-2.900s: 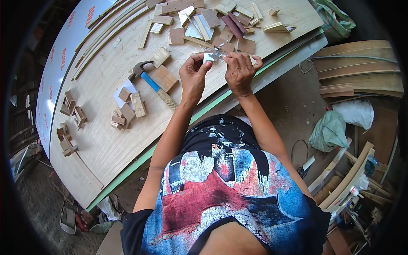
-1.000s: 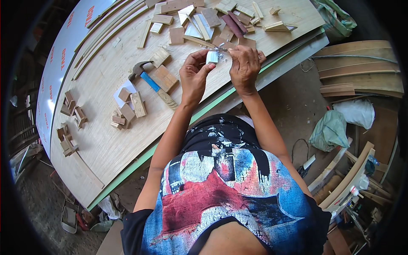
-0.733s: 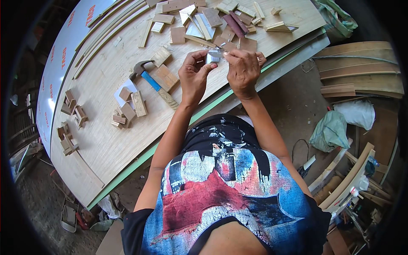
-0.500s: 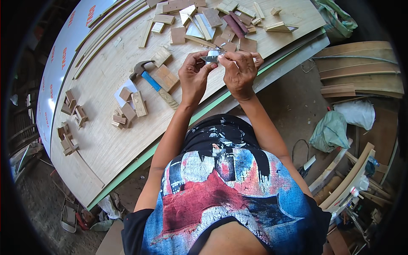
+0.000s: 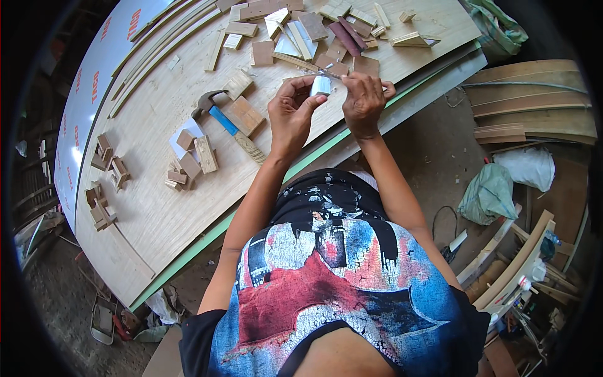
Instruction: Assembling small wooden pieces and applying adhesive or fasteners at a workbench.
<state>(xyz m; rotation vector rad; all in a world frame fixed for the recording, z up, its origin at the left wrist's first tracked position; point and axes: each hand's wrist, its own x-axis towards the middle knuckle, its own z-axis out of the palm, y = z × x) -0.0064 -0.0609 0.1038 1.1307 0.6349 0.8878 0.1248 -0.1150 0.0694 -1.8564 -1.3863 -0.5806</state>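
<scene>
Between the thumb and fingers of my left hand [image 5: 291, 113] is a small block [image 5: 320, 86] with a pale, whitish face, held up above the table's near edge. My right hand [image 5: 364, 103] is closed, just to the right of the block, around a thin knife [image 5: 331, 74] whose narrow blade points left past the block's far side. Most of the knife's handle is hidden in the fist. Left of my hands lies a claw hammer [image 5: 229, 122] with a blue and wooden handle, next to a flat wooden block [image 5: 245, 115].
Wood offcuts [image 5: 312, 26] are heaped at the back of the plywood table [image 5: 188, 220]. Small glued-looking wooden pieces [image 5: 100, 204] stand at the left, with a few blocks [image 5: 191, 157] nearer. Long strips [image 5: 166, 53] lie far left. Sacks [image 5: 488, 193] and curved panels [image 5: 534, 103] sit right.
My right hand has drawn away to the right, taking the blade off the block. The block's pale face now shows more fully in my left hand, which has barely shifted.
</scene>
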